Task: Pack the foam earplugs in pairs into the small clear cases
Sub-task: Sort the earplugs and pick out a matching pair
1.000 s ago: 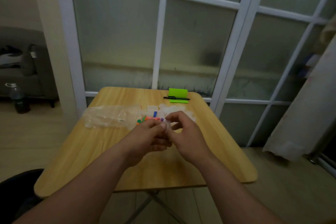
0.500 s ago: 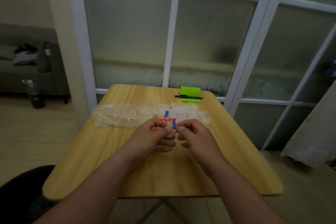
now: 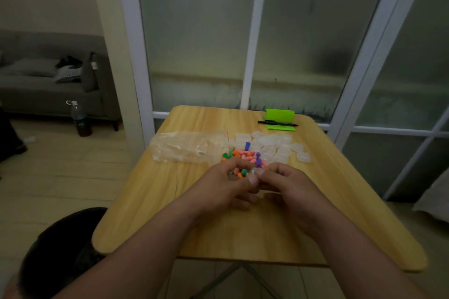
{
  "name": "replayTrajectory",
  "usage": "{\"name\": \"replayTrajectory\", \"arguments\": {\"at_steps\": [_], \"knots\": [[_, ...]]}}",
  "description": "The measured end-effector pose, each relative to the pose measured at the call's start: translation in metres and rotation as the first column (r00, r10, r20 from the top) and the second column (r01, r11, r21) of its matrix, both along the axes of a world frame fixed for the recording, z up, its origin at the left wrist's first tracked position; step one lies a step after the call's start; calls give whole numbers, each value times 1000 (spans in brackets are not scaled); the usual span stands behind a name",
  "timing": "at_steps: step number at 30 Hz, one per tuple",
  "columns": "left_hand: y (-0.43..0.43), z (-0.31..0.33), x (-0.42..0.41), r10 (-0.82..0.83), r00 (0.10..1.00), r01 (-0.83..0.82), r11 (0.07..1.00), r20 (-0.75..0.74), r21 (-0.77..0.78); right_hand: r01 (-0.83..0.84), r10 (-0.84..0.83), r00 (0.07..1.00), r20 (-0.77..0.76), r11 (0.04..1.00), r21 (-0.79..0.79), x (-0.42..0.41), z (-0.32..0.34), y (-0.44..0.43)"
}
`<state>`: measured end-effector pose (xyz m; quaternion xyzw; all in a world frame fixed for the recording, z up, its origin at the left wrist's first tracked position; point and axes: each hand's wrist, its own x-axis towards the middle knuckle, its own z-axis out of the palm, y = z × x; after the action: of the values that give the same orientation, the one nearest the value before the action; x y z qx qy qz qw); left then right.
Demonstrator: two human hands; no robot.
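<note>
Clear case (image 3: 252, 172) between left hand (image 3: 224, 185) and right hand (image 3: 290, 188), earplugs (image 3: 245, 154) just beyond.

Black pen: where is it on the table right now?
Head view: the black pen lies near the table's far edge, right of centre, across the green stand, beyond the pile of clear cases.

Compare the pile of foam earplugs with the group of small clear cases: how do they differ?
Colour: the foam earplugs are pink, orange, green, purple and blue; the small clear cases are colourless. Shape: the earplugs are short stubs; the cases are wider and flatter. Place: the earplugs lie left of the cases, nearer the person. Both lie loose on the wooden table.
</note>
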<state>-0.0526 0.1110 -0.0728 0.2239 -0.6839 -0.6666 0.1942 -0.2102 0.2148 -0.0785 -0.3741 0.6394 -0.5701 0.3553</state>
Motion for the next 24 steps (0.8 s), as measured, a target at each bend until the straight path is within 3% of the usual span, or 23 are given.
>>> {"name": "replayTrajectory", "arguments": {"at_steps": [17,24], "knots": [[3,1,9,-62,996,56,995,70,81,-70,73,996,-55,996,56,1,-4,3],[5,0,8,-16,996,4,993,93,118,-34,37,993,-110,999,32,6,-7,-2]]}}
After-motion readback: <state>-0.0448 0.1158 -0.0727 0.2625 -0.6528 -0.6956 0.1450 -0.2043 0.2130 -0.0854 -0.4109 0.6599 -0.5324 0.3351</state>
